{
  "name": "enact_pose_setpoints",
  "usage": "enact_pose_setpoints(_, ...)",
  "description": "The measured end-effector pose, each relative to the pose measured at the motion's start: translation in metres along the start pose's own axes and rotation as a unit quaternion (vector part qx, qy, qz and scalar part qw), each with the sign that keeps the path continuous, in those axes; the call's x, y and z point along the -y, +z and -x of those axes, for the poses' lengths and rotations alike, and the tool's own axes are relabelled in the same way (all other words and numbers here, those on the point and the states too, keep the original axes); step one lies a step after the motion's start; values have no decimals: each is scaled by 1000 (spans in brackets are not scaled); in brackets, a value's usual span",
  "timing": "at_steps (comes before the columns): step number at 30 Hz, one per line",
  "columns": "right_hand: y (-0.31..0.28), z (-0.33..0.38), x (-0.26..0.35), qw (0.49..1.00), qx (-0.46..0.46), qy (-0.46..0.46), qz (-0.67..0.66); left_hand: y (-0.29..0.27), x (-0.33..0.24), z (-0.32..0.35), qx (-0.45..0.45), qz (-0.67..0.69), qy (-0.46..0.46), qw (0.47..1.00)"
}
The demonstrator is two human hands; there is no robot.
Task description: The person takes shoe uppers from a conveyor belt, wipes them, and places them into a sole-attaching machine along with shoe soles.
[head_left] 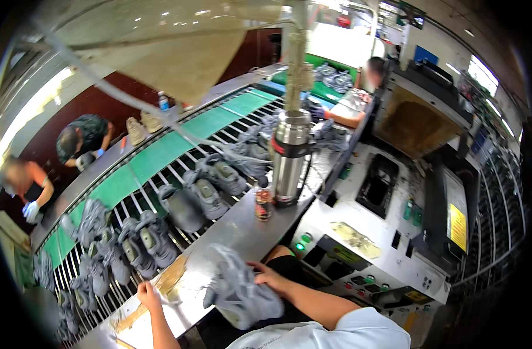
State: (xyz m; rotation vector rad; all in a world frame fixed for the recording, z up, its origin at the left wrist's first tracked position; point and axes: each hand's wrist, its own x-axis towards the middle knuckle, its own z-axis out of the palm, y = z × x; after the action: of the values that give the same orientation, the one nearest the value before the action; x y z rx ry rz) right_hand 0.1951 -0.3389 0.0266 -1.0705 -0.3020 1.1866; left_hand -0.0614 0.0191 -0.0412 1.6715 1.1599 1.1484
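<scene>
My right hand (269, 279) grips a grey sneaker (245, 294) at its upper right edge and holds it over the front edge of the metal worktop (234, 232), close to my body. The shoe is partly blurred. My left hand (150, 295) is closed, left of the shoe above the worn edge of the worktop. What its fingers hold, if anything, I cannot make out. Beyond it, several grey sneakers (155, 241) stand in rows on a conveyor of metal bars (179, 168).
A steel thermos (290, 160) and a small can (263, 205) stand on the worktop. Right of me is a machine (359, 227) with a raised lid (420, 119) and buttons. A green belt (138, 177) runs along the conveyor. Several people work across and at the far end.
</scene>
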Motion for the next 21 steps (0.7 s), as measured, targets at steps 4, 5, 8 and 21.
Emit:
enact_pose_setpoints(4,-57,133,93,963,-85,-120,-225,-9,36,81,-78,61,-160,982)
enact_pose_setpoints(5,-77,154,107,952,-119,-169,-225,-3,36,88,-60,29,-123,990)
enact_pose_setpoints(8,-132,219,141,896,-222,-316,-217,12,16,110,-14,-41,-54,998)
enact_pose_setpoints(21,-294,157,352,515,-750,22,415,25,2,117,31,-31,-62,997)
